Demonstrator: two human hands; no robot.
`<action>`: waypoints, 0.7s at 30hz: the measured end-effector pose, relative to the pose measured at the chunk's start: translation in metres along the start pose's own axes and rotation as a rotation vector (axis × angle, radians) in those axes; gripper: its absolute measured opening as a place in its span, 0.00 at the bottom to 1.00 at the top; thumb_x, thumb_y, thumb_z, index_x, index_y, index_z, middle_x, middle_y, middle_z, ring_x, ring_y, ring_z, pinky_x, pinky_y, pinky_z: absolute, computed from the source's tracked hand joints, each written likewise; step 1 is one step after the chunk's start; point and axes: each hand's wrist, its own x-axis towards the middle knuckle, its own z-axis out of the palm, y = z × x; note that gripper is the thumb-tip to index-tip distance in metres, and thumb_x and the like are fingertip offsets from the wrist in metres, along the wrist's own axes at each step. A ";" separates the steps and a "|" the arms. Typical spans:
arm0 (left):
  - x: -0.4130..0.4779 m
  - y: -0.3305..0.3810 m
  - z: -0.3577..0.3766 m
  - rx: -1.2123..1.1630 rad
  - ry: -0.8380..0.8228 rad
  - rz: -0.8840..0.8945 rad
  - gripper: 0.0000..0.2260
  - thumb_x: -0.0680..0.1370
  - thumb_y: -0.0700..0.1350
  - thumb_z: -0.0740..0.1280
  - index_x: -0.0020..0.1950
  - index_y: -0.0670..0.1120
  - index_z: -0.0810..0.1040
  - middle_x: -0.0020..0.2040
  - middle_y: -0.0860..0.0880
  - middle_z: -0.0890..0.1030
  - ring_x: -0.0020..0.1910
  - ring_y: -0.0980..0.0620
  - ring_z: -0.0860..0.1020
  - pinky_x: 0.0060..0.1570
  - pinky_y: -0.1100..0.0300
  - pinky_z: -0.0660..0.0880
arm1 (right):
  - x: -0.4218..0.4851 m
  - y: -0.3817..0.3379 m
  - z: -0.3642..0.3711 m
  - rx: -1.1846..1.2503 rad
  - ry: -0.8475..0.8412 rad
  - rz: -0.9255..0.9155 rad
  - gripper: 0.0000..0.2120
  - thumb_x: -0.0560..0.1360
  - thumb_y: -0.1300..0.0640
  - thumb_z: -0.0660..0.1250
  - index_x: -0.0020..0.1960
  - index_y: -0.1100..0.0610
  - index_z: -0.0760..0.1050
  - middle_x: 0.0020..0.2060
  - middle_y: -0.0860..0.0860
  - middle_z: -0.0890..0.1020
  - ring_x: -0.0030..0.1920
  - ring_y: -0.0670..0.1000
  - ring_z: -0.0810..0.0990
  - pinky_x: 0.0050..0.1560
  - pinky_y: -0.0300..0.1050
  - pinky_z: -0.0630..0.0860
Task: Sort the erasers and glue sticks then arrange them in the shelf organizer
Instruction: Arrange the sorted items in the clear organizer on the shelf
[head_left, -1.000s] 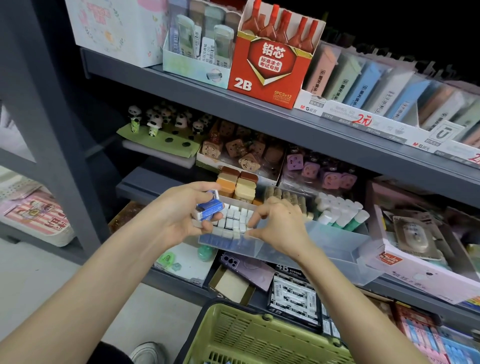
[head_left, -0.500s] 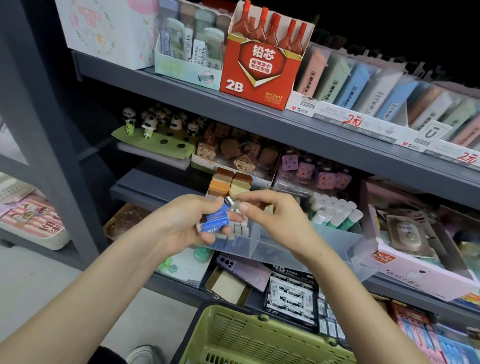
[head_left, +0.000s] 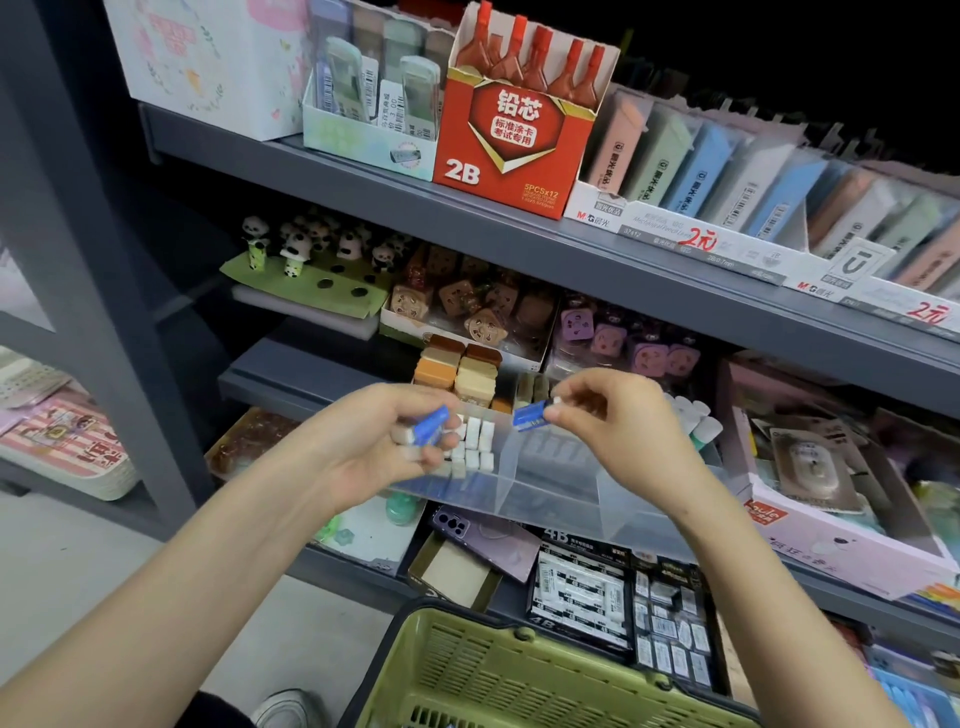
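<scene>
While white eraser cubes (head_left: 474, 441) sit packed in the clear plastic organizer (head_left: 550, 496), more are aloft!
Left hand (head_left: 363, 447) curls round a blocky blue-sleeved stack (head_left: 430, 427); right hand (head_left: 618, 415) pinches one blue-sleeved eraser (head_left: 529, 417) by its white end, just above the organizer, right of the cubes.

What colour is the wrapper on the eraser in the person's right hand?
Blue, on the eraser the right hand pinches; head view.
</scene>
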 end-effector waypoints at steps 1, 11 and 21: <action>0.001 0.002 -0.002 -0.026 0.014 0.014 0.09 0.77 0.32 0.61 0.55 0.34 0.76 0.47 0.39 0.78 0.40 0.47 0.79 0.27 0.64 0.75 | 0.002 0.001 0.000 -0.078 -0.024 -0.005 0.04 0.72 0.54 0.71 0.45 0.53 0.79 0.37 0.46 0.80 0.37 0.45 0.76 0.40 0.38 0.70; 0.008 -0.001 -0.006 0.072 0.050 0.031 0.07 0.80 0.32 0.59 0.56 0.33 0.73 0.57 0.35 0.77 0.45 0.42 0.83 0.34 0.62 0.80 | 0.030 0.003 0.050 -0.468 -0.147 -0.154 0.10 0.74 0.54 0.69 0.53 0.57 0.81 0.51 0.53 0.79 0.54 0.55 0.75 0.54 0.47 0.70; 0.006 0.001 -0.006 0.118 0.072 0.024 0.05 0.79 0.34 0.61 0.50 0.35 0.75 0.45 0.37 0.83 0.37 0.45 0.84 0.22 0.66 0.71 | 0.037 0.010 0.062 -0.377 -0.048 -0.137 0.09 0.67 0.47 0.75 0.45 0.49 0.82 0.42 0.45 0.82 0.46 0.51 0.77 0.47 0.45 0.72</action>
